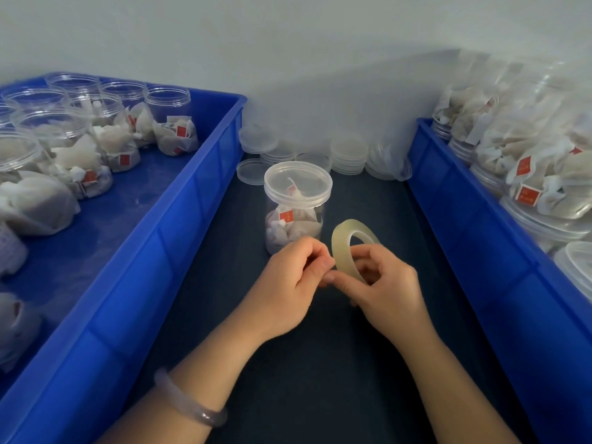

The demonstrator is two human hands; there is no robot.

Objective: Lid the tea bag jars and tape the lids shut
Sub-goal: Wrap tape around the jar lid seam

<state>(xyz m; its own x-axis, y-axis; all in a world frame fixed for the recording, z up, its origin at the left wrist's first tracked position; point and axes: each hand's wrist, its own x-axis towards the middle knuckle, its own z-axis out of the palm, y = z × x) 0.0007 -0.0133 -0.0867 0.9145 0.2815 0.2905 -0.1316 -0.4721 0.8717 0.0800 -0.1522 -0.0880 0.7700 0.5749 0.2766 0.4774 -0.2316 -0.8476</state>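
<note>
A clear jar of tea bags (pixel 293 225) stands upright on the dark table, with a clear lid (pixel 298 184) on top. Just in front of it my right hand (pixel 387 286) grips a roll of clear tape (pixel 344 248), fingers through its hole. My left hand (pixel 288 283) pinches at the roll's outer edge with thumb and fingertips. Whether a free end of tape is lifted I cannot tell.
A blue bin (pixel 179 225) on the left holds several open jars of tea bags. A second blue bin (pixel 474 219) on the right holds lidded jars lying piled. Stacks of loose lids (pixel 349 155) sit at the back against the wall.
</note>
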